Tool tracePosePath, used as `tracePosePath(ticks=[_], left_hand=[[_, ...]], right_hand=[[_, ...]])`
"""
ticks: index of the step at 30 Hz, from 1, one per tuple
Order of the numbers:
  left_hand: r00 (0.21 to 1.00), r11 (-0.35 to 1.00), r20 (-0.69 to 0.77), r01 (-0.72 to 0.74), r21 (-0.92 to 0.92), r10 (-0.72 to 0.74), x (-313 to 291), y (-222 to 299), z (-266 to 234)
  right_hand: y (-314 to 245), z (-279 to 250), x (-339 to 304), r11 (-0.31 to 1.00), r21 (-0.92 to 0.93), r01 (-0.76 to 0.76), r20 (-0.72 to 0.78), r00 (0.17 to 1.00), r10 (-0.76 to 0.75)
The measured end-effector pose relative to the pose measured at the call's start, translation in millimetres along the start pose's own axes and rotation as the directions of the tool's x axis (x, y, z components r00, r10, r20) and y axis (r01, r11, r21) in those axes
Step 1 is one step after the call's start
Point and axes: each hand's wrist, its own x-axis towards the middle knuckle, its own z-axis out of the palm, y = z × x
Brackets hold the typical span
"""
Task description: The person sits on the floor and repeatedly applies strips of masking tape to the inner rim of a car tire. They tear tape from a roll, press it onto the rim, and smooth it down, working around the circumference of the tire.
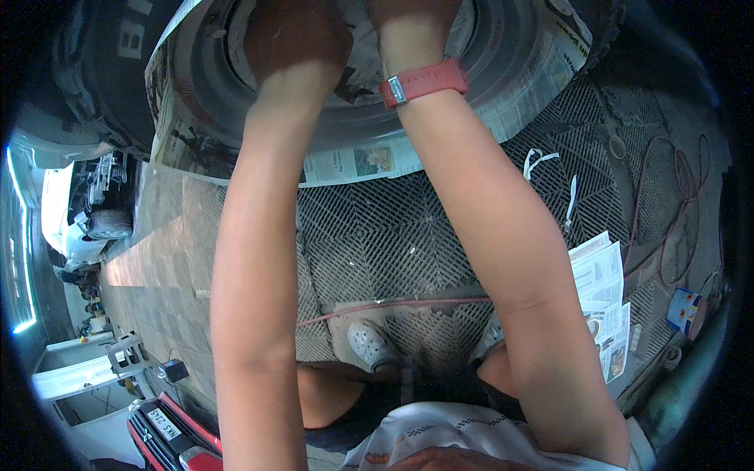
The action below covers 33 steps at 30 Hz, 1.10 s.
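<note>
At the upper edge, both arms reach to a grey wheel (236, 129). Newspaper (326, 168) sticks out in a ring around its edge. My left hand (294, 39) is over the left part of the wheel, in dark shadow. My right hand (415, 22) is a little to its right, mostly cut off by the picture's top. A red wristband (430, 82) with a pale clasp circles my right wrist. The fingers of both hands are hidden, so what they hold or touch does not show.
Dark ribbed mats (393, 267) cover the floor. A red hose (408, 302) crosses near my shoe (369, 344). Folded newspapers (601, 279), white strips (571, 200) and a coiled hose (646, 196) lie at right. A white vehicle (67, 208) and a red-black car (177, 432) stand left.
</note>
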Motion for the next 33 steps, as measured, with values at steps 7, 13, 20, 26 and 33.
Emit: tracePosePath(ticks=[7, 13, 20, 26, 33], left_hand=[[1.000, 0.997, 0.005, 0.026, 0.070, -0.026, 0.1, 0.6, 2.9], [0.999, 0.987, 0.045, 0.008, 0.158, -0.015, 7.0, 6.9, -3.2], [0.996, 0.958, 0.083, 0.016, 0.288, -0.042, 10.7, 19.1, -14.4], [0.995, 0.948, 0.085, 0.018, 0.317, -0.048, 11.7, 22.3, -14.9], [0.998, 0.958, 0.066, -0.025, 0.286, 0.007, 18.9, 21.0, -16.3]], right_hand=[[-19.1, -5.7, -8.4, 0.999, 0.014, 0.049, 0.032, 0.998, -0.050], [4.8, -4.9, -4.1, 1.000, 0.013, -0.013, -0.010, 1.000, 0.013], [23.0, 2.1, -1.8, 0.959, 0.190, -0.210, -0.040, 0.974, 0.221], [22.6, 10.0, 0.6, 0.960, 0.204, -0.190, -0.104, 0.971, 0.214], [19.8, 3.9, 12.4, 0.908, 0.179, -0.378, -0.038, 0.920, 0.390]])
